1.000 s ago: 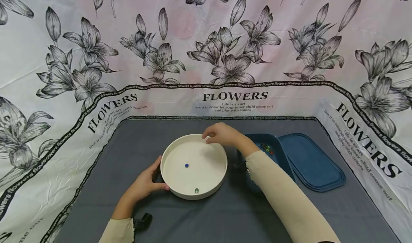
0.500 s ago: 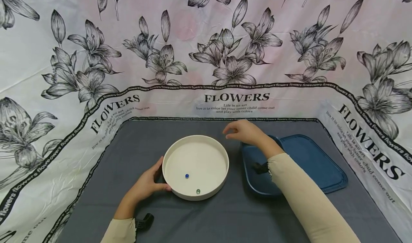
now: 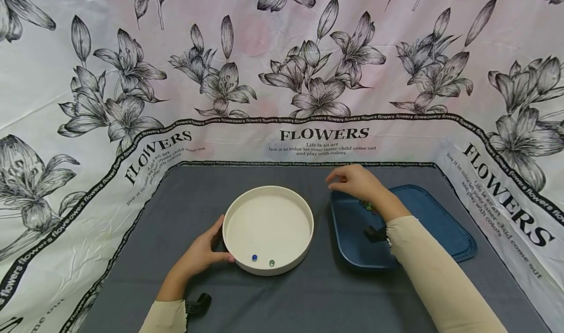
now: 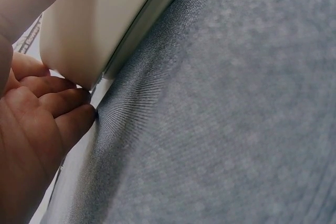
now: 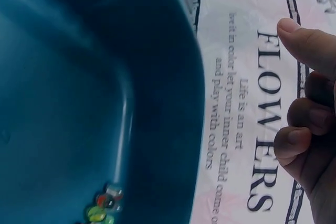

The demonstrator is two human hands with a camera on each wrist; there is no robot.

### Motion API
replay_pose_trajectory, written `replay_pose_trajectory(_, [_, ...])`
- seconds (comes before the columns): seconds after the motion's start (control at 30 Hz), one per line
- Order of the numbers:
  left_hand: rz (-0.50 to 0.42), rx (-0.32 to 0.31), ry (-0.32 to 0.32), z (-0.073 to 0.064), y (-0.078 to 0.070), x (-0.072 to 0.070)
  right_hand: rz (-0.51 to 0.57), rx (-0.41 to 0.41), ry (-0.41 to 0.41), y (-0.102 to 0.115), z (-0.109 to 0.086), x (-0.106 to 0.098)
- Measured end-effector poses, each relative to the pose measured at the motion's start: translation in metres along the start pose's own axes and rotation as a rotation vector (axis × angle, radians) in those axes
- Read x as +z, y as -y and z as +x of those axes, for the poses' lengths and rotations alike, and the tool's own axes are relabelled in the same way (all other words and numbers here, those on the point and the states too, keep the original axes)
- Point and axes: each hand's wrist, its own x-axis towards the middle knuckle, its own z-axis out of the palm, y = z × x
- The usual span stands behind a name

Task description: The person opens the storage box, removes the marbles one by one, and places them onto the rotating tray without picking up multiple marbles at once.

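Note:
A round cream tray with a low wall stands on the grey cloth, holding a small blue marble and a greenish clear marble near its front. My left hand holds the tray's left side, thumb along the near wall. In the left wrist view, bent fingers touch the bottom of that wall. Over the far left rim of the blue box hovers my right hand, fingers loosely curled, nothing visible in them. Several coloured glass pieces lie in the box, partly hidden by the right arm in the head view.
A flat blue lid lies right of the box, partly behind the right forearm. The grey cloth has a white printed flower border, which rises behind as a backdrop. Dark wrist cameras sit on both wrists.
My right hand has moved right, from the tray's far rim to above the box. The blue marble has rolled toward the tray's front, near the greenish one. My left hand stays at the tray.

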Motion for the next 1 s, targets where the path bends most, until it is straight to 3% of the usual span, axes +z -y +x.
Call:
replay_pose_trajectory(0.5, [-0.013, 0.021, 0.01, -0.001, 0.002, 0.004, -0.056, 0.023, -0.091, -0.044, -0.029, -0.009])
replay_pose_trajectory(1.0, [0.006, 0.018, 0.009, 0.001, 0.001, 0.001, -0.161, 0.113, -0.103, -0.077, -0.039, -0.004])
